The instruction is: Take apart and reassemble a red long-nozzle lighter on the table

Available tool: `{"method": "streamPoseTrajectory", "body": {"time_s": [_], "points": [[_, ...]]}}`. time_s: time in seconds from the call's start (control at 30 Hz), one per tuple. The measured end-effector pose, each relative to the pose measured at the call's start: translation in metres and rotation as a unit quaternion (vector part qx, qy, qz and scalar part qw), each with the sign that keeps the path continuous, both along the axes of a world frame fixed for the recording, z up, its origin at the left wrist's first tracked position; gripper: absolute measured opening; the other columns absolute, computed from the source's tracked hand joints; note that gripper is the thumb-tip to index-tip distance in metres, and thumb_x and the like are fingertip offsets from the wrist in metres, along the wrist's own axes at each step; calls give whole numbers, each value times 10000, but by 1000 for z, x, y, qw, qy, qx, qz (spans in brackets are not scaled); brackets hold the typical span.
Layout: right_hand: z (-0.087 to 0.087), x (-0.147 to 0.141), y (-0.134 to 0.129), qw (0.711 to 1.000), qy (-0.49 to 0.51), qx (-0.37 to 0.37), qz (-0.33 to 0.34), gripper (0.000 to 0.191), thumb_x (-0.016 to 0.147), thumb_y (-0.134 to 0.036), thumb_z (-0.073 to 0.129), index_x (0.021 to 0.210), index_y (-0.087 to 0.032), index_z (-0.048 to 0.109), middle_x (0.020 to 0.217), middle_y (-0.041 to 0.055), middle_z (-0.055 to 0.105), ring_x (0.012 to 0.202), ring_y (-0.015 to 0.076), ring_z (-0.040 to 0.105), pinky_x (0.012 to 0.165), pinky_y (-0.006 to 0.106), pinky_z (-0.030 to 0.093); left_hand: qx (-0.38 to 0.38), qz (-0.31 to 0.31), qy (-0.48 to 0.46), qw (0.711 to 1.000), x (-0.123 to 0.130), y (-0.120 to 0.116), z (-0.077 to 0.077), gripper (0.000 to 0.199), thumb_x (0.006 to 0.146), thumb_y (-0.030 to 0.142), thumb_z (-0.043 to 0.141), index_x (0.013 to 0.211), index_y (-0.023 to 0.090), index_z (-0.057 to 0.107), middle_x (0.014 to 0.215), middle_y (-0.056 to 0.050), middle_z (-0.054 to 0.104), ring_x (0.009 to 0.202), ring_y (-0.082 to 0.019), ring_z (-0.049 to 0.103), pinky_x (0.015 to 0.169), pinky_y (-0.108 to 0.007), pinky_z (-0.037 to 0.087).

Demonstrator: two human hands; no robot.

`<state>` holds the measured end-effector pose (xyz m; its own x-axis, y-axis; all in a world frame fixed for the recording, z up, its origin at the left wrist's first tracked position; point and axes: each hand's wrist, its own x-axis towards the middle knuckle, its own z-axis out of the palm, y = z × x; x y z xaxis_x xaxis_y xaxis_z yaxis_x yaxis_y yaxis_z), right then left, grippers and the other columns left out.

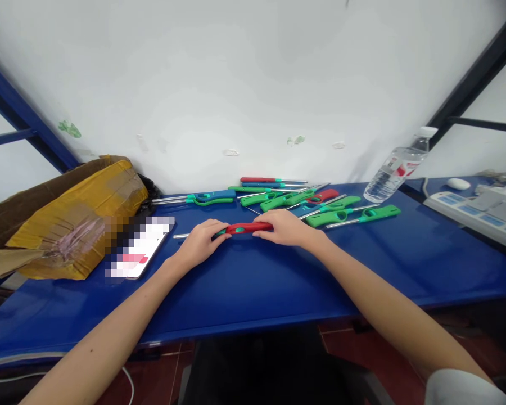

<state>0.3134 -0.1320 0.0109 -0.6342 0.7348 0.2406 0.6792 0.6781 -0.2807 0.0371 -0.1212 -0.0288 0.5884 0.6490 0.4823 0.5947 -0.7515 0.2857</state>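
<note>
A red long-nose gas lighter (248,227) with a teal trigger lies crosswise between my two hands, its metal tube pointing left. My left hand (201,241) is closed round the tube end, next to the trigger. With thumb and fingers, my right hand (283,226) pinches the red handle's right end. Behind my hands several more lighters, mostly green, lie in a loose pile; a green lighter (379,214) is at its right edge. To the left of the pile, a blue-and-green lighter (213,197) rests with its tube toward the box.
A cardboard box (80,214) wrapped in yellow tape stands on the left of the blue table (253,298). Beside it lies a phone (145,247), partly blurred out. At right are a tilted water bottle (392,169) and a weighing scale (480,216). A white wall closes the back.
</note>
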Motion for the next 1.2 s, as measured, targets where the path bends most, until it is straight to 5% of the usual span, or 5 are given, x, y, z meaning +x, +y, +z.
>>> {"method": "streamPoseTrajectory", "body": {"time_s": [1.2], "points": [[-5, -10, -5, 998, -48, 38, -5, 254, 948, -387, 548, 1035, -186, 676, 930, 52, 715, 797, 182, 619, 665, 269, 342, 22, -7, 53, 998, 3, -2, -3, 277, 976, 316, 522, 1169, 170, 657, 1055, -98, 708, 955, -233, 648, 826, -363, 528]]}}
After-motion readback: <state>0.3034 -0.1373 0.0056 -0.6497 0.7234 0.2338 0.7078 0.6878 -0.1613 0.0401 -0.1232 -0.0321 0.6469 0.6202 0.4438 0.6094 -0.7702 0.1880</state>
